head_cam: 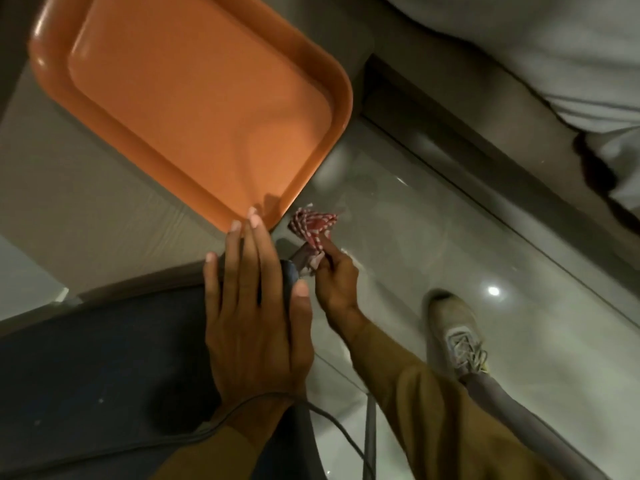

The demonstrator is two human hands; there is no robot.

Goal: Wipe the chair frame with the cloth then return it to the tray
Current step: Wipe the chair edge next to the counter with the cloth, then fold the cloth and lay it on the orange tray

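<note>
Wiping is being done low down beside the table, where a red and white checked cloth [313, 227] is pinched in the right hand [337, 284] and pressed near the dark chair frame [290, 270]. The right hand is closed tight around the lower end of the cloth, and the rest of the cloth sticks up and out past the fingers. The left hand [254, 318] is spread flat and open on the dark blue chair seat [104, 358], with nothing held in it; the chair looks to be kept from sliding that way. The cloth is bunched into a long shape, and its long way runs from the right hand up toward the near corner of the orange tray [194, 98]. The free end is just beside that corner, off the table edge and over the shiny floor [433, 244]. The tray sits at the near right corner of the table [86, 216], and nothing is seen in it. To do this step well, the cloth should be kept pressed firmly on the frame and slid along the bar, not dabbed. The chair should be held steady with the flat hand. How much of the frame has been wiped cannot be told.
</note>
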